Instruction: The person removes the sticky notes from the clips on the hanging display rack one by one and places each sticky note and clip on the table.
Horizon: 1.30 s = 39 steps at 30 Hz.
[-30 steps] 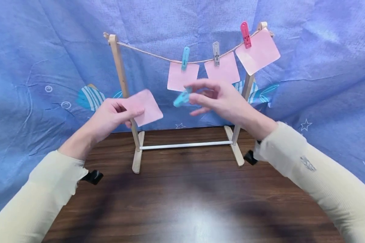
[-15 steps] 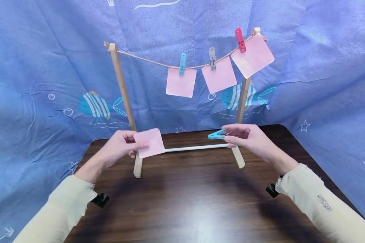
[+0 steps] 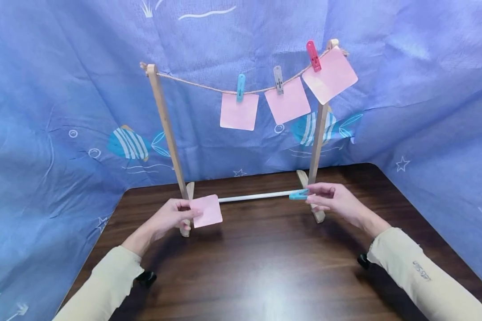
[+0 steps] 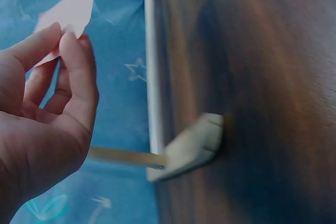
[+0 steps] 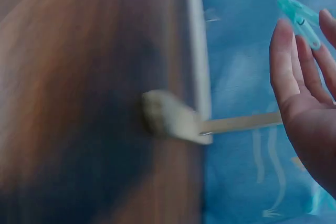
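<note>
My left hand [image 3: 170, 218] pinches a square pink paper [image 3: 209, 210] between thumb and fingers, in front of the rack's left foot. In the left wrist view the paper [image 4: 73, 3] stands up from the fingertips, edge tilted. On the other side, my right hand [image 3: 337, 200] holds a teal clothespin [image 3: 298, 195] by its handle end, near the rack's right foot. The right wrist view shows that clothespin [image 5: 299, 19] at the fingertips. Above, a string [image 3: 193, 83] carries three pink papers: one under a blue clothespin [image 3: 241, 88], one under a grey clothespin [image 3: 278, 80], one under a red clothespin [image 3: 313, 56].
The string spans two wooden posts [image 3: 166, 129] joined low down by a white rod [image 3: 257, 196]. This rack stands at the back of a dark wooden table [image 3: 249, 267]. A blue cloth [image 3: 84, 80] with printed fish hangs behind it.
Both hands have come down from string height to near the rod, with the paper and clothespin still held. The right hand has moved right, away from the left. The head view has shifted.
</note>
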Available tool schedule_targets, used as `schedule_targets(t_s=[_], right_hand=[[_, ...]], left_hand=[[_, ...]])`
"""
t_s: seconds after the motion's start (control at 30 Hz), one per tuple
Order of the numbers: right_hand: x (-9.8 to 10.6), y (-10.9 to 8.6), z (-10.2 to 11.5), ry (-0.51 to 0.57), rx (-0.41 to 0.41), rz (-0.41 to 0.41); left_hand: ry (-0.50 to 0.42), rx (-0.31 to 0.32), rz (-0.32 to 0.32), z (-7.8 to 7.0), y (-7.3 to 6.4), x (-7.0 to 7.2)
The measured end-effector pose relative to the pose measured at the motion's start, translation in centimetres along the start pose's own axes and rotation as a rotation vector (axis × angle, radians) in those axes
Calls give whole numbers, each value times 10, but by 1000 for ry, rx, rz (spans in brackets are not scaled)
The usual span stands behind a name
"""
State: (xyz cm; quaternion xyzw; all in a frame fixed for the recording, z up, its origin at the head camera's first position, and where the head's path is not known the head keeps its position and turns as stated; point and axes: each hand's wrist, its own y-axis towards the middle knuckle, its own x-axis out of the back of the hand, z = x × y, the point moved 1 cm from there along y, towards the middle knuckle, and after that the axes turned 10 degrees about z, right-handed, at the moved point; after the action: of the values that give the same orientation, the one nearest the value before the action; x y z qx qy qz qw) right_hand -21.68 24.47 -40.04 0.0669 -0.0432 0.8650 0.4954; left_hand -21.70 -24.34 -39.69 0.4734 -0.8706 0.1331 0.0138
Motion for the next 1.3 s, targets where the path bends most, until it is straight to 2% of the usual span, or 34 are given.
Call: schedule_targets(t_s=[0.1,0.2,0.37,0.5,0.6,0.8,1.0,1.3], right_hand=[[0,4,-17,11,-40,63],[3,8,-30,-5,-63,99],[16,14,-44,-30,-93,100],[23,18,-55,-49,-139,120],[23,23,-60,-34,-161,143],[22,27,-63,-10,-150,148],[21,28,-61,-19,-173,170],[25,28,-62,-49,-212,155]], left_hand=[[-9,38,33,20,-1,3],[13,62,28,36,2,7],[10,70,7,48,14,10],[-10,87,19,54,19,11],[-10,115,-5,58,17,14],[-6,136,-44,64,14,16],[9,167,-73,67,14,17],[-35,160,-80,69,21,22]])
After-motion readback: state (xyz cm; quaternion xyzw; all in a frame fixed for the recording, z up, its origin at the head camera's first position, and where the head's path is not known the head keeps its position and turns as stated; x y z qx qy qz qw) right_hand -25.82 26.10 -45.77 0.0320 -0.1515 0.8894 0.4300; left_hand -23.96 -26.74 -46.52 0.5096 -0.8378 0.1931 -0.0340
